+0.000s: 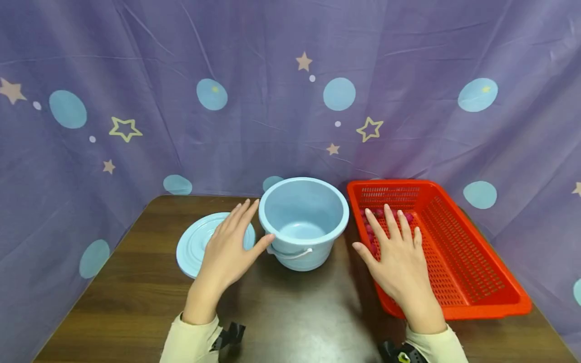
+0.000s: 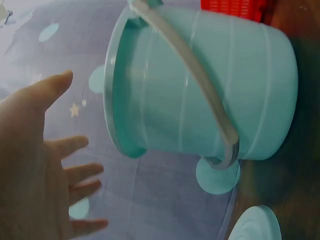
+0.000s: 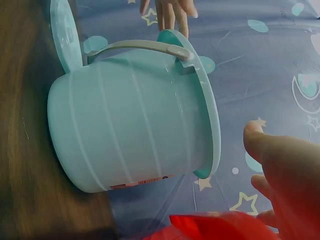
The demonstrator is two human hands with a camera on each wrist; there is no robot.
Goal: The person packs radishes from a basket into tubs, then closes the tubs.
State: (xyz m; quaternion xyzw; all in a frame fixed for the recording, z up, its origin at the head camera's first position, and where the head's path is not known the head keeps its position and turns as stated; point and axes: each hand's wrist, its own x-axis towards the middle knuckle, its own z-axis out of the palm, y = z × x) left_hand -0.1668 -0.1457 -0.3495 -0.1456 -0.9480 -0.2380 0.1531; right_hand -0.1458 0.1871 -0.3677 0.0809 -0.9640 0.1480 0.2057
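Note:
A light blue bucket stands upright in the middle of the table, its inside bare and its white handle hanging down at the front. To its left lies a round light blue lid, partly hidden by my left hand. That hand hovers with fingers spread and holds nothing; its thumb is near the bucket's rim. Over the left side of a red perforated basket is my right hand, fingers spread and nothing held. Several small dark pink things lie along the basket's left side, partly covered by this hand.
The brown wooden table carries all of these. Behind it hangs a purple curtain with stars and blue dots, close to the back of the bucket and basket. A printed label shows on the bucket's side.

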